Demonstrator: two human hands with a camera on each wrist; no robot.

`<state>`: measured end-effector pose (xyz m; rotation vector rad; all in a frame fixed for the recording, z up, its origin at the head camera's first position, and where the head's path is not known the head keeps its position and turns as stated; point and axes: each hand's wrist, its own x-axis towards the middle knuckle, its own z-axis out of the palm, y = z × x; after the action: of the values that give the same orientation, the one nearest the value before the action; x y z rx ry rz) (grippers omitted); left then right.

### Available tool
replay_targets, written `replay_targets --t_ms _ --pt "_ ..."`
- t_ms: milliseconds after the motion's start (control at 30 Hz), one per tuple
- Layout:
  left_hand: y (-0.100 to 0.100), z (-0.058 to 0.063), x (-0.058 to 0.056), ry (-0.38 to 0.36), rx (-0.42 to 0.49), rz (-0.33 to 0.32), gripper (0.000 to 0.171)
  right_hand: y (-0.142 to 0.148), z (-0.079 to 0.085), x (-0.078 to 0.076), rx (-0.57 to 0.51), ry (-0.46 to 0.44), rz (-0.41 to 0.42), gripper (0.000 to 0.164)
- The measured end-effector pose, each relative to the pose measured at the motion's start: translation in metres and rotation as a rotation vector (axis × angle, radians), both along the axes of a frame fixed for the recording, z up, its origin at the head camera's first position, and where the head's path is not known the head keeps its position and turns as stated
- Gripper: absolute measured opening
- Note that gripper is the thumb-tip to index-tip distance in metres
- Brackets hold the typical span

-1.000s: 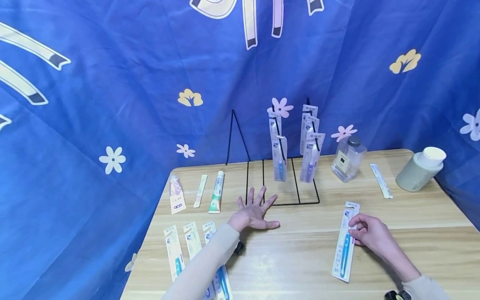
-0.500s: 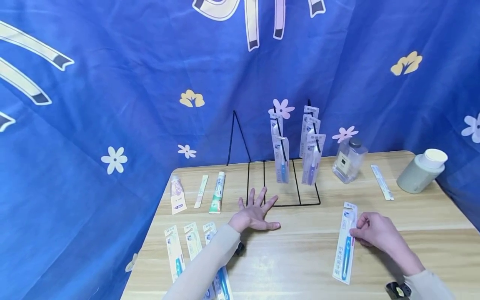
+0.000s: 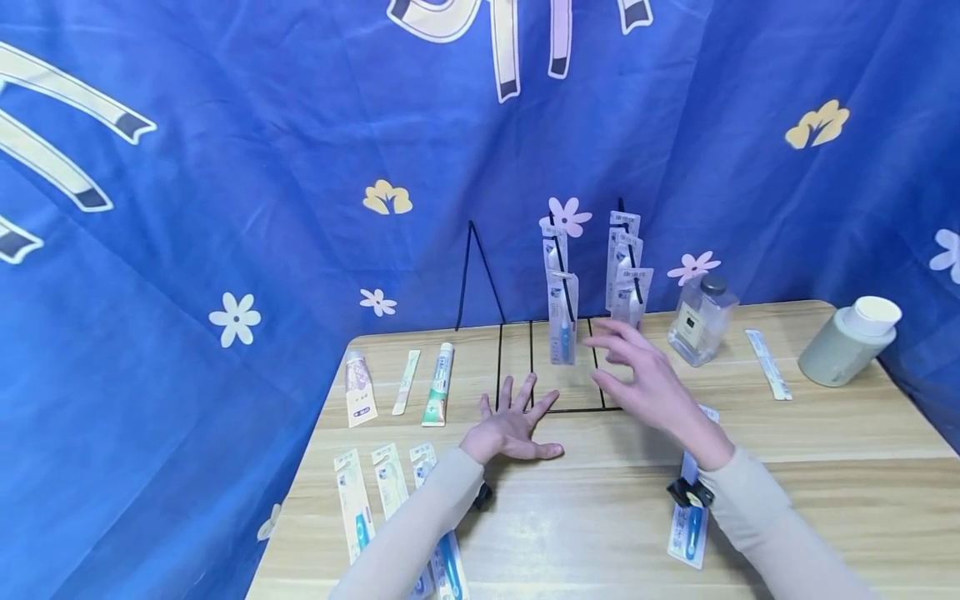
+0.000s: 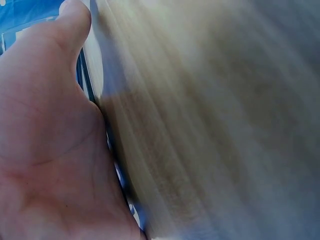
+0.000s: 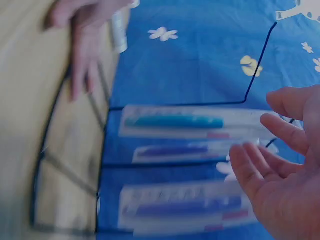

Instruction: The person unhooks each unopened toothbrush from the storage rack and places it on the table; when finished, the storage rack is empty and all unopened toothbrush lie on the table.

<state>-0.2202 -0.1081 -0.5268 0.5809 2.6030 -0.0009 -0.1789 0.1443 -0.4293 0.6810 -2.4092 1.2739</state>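
Note:
My left hand (image 3: 510,429) lies with fingers spread at the front left of a black wire rack (image 3: 577,410). In front of the rack my right hand (image 3: 637,375) hovers, fingers loosely bent and apart, holding nothing. Packaged toothbrushes (image 3: 564,321) hang from the middle hook, and more packs (image 3: 632,287) from the right hook, partly hidden behind the right hand. The left hook has none. In the right wrist view, the hanging packs (image 5: 175,122) appear beside the right fingertips. A packaged blue toothbrush (image 3: 687,537) lies on the table, partly covered by the right forearm.
Several packaged toothbrushes (image 3: 352,500) lie at the front left, partly under the left sleeve. Behind them are a purple-and-white tube (image 3: 360,392), a slim packet (image 3: 406,383) and a toothpaste tube (image 3: 438,387). A clear bottle (image 3: 701,325), another slim packet (image 3: 768,364) and a grey-green bottle (image 3: 843,346) stand or lie right.
My right hand has let go of the packaged blue toothbrush on the table and moved left and forward to the rack's hanging packs. The left hand has stayed put.

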Motion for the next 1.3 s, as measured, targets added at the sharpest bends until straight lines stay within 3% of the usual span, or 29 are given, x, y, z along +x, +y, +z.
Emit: replay_targets --t_ms 167,267,367,467,600,767,1000,1300 --pt "0.002 0.002 0.002 0.016 -0.031 -0.015 0.097 -0.024 0.008 -0.02 -0.044 -0.094 -0.029 0.045" --pt "0.002 0.003 0.003 0.027 -0.038 -0.019 0.097 -0.033 0.009 -0.028 -0.078 -0.137 -0.055 0.039" --pt "0.003 0.002 0.003 0.031 -0.041 -0.019 0.097 -0.04 0.008 -0.037 -0.114 -0.091 -0.076 0.028" --pt "0.003 0.001 0.003 0.027 -0.041 -0.019 0.097 -0.045 0.004 -0.045 -0.148 0.022 -0.099 0.018" --pt "0.003 0.0 0.003 0.02 -0.034 -0.012 0.097 -0.046 0.003 -0.046 -0.195 0.123 -0.144 0.015" --pt "0.004 0.0 0.003 0.019 -0.035 -0.005 0.097 -0.041 0.008 -0.034 -0.23 0.125 -0.178 0.014" --pt "0.002 0.0 0.004 0.024 -0.023 -0.012 0.097 -0.02 0.003 -0.003 -0.162 0.119 -0.234 0.019" --pt "0.001 0.002 0.003 0.026 -0.027 -0.022 0.097 0.041 -0.019 0.051 -0.059 -0.029 -0.315 0.025"
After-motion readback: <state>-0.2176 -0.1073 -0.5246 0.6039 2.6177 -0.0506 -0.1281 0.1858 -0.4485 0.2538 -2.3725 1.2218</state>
